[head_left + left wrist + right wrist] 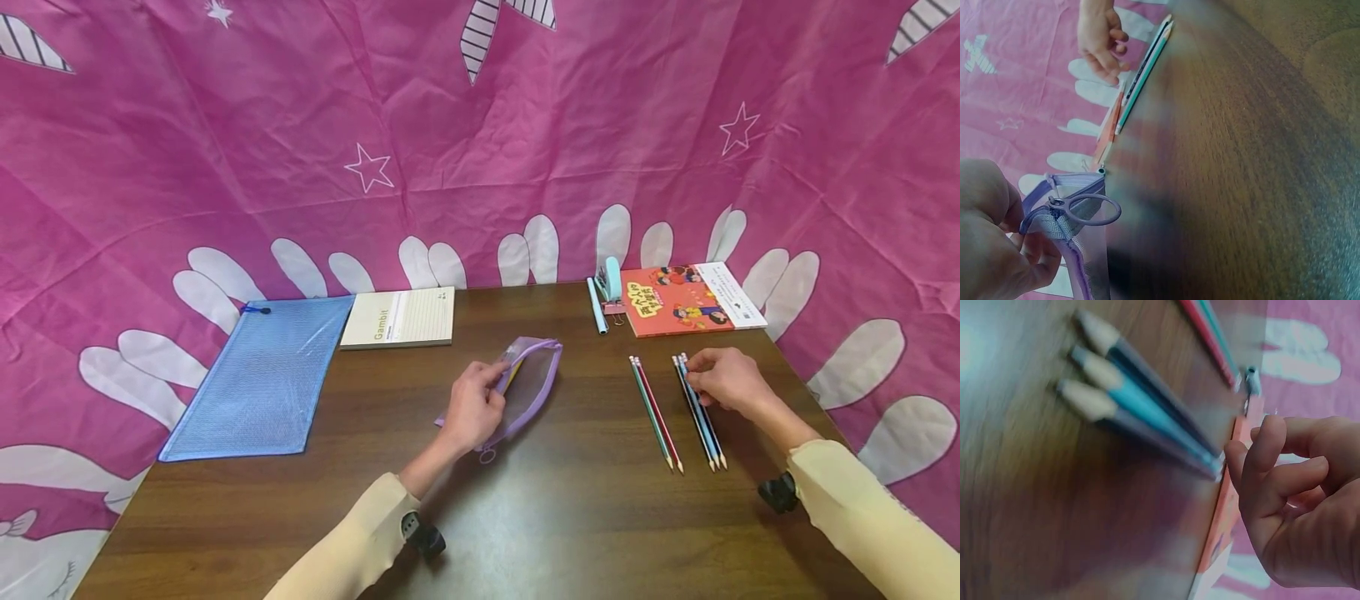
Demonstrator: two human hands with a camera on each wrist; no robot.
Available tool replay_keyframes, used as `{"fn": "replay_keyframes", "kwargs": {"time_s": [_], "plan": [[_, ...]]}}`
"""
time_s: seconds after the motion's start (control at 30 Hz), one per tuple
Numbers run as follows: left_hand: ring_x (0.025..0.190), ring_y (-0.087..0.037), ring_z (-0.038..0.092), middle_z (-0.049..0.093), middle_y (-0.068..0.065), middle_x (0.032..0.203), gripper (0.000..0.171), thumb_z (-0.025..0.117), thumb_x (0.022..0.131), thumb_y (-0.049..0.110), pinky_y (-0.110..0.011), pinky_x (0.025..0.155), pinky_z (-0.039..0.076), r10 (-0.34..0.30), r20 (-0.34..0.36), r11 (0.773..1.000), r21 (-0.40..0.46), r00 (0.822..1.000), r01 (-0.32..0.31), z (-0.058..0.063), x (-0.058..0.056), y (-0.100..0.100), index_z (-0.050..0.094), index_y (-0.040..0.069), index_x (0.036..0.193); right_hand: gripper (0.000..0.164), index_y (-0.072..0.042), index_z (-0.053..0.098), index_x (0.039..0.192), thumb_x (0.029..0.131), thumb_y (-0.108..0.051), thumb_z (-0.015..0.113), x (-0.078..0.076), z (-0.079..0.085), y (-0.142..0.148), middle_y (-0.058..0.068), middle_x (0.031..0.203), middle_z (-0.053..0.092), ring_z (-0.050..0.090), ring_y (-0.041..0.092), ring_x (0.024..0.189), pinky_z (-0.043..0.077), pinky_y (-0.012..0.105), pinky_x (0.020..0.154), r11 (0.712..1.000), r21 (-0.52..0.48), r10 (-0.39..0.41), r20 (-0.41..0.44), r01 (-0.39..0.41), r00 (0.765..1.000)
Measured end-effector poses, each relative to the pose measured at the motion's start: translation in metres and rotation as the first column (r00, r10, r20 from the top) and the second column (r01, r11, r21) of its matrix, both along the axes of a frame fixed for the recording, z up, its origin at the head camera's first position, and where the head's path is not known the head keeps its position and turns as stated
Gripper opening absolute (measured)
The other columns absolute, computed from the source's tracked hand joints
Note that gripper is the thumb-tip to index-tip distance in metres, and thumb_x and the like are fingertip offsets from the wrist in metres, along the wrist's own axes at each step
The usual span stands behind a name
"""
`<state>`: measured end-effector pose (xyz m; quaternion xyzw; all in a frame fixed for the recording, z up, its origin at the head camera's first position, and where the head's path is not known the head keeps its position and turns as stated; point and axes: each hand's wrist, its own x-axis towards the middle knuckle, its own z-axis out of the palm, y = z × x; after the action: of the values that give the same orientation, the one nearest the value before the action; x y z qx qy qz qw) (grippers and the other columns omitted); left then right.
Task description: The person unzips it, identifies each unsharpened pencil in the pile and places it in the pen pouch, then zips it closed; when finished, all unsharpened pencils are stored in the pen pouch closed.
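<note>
My left hand [474,404] pinches the edge of a purple-trimmed mesh zip pouch [536,387], whose mouth gapes. A slim yellow item [513,375] shows inside it. The pouch's ring-shaped zipper pull [1094,209] hangs beside the fingers in the left wrist view. Over on the right, my right hand [727,379] is at the eraser ends of three pencils, a blue pencil [1138,403] between two dark ones, with loosely bent fingers. Whether the fingertips touch them is unclear. To their left lie a green pencil [649,406] and a red pencil [662,417], side by side.
A blue mesh zip folder [255,383] and a cream notebook [401,317] lie at the back left. At the back right are a pale blue pen [597,307], a mint stapler [612,279], a pink binder clip [614,308] and an orange book [675,304]. Pink cloth [300,125] hangs behind the table.
</note>
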<state>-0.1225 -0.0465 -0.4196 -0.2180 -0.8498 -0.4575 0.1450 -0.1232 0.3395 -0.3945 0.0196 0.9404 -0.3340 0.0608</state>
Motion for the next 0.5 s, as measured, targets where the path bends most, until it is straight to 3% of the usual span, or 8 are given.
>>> {"fn": "replay_keyframes", "kwargs": {"time_s": [0.13, 0.23, 0.3, 0.4, 0.5], "plan": [[0.081, -0.026, 0.062, 0.063, -0.017, 0.096, 0.051, 0.053, 0.071, -0.015, -0.036, 0.071, 0.054, -0.006, -0.003, 1.000, -0.006, 1.000, 0.006, 0.002, 0.001, 0.000, 0.069, -0.007, 0.118, 0.027, 0.010, 0.063, 0.111, 0.090, -0.008, 0.067, -0.001, 0.005, -0.021, 0.008, 0.074, 0.067, 0.064, 0.018, 0.057, 0.049, 0.033, 0.050, 0.996, 0.021, 0.085, -0.113, -0.083, 0.990], [0.081, -0.026, 0.062, 0.062, -0.017, 0.095, 0.051, 0.053, 0.071, -0.016, -0.035, 0.072, 0.055, -0.012, -0.007, 1.000, -0.016, 1.000, 0.012, 0.001, 0.001, -0.001, 0.069, -0.007, 0.119, 0.027, 0.008, 0.063, 0.113, 0.089, -0.002, 0.068, -0.005, 0.004, -0.042, 0.014, 0.086, 0.068, 0.066, 0.021, 0.062, 0.052, 0.032, 0.052, 0.986, 0.013, 0.165, -0.224, -0.166, 0.961], [0.081, -0.027, 0.062, 0.062, -0.016, 0.094, 0.052, 0.053, 0.070, -0.017, -0.036, 0.073, 0.055, -0.017, -0.007, 1.000, -0.021, 1.000, 0.016, 0.001, 0.001, -0.002, 0.069, -0.007, 0.119, 0.029, 0.007, 0.063, 0.114, 0.086, 0.004, 0.070, -0.010, 0.000, -0.056, 0.017, 0.094, 0.068, 0.068, 0.024, 0.068, 0.054, 0.036, 0.056, 0.972, 0.034, 0.229, -0.331, -0.231, 0.915], [0.083, -0.027, 0.062, 0.063, -0.016, 0.093, 0.051, 0.053, 0.070, -0.018, -0.037, 0.074, 0.055, -0.028, -0.011, 0.999, -0.025, 1.000, 0.028, 0.000, 0.001, -0.004, 0.070, -0.005, 0.117, 0.038, 0.003, 0.062, 0.117, 0.081, 0.009, 0.073, -0.020, -0.006, -0.079, 0.017, 0.106, 0.065, 0.069, 0.027, 0.078, 0.056, 0.040, 0.061, 0.941, 0.081, 0.327, -0.462, -0.328, 0.825], [0.085, -0.027, 0.063, 0.064, -0.015, 0.095, 0.050, 0.054, 0.071, -0.019, -0.037, 0.074, 0.055, -0.056, -0.008, 0.998, -0.030, 0.998, 0.055, 0.001, 0.001, -0.004, 0.071, -0.004, 0.116, 0.048, -0.002, 0.061, 0.122, 0.078, 0.009, 0.076, -0.027, -0.010, -0.097, 0.014, 0.118, 0.058, 0.068, 0.028, 0.089, 0.057, 0.041, 0.066, 0.899, 0.147, 0.427, -0.510, -0.413, 0.747]]}}
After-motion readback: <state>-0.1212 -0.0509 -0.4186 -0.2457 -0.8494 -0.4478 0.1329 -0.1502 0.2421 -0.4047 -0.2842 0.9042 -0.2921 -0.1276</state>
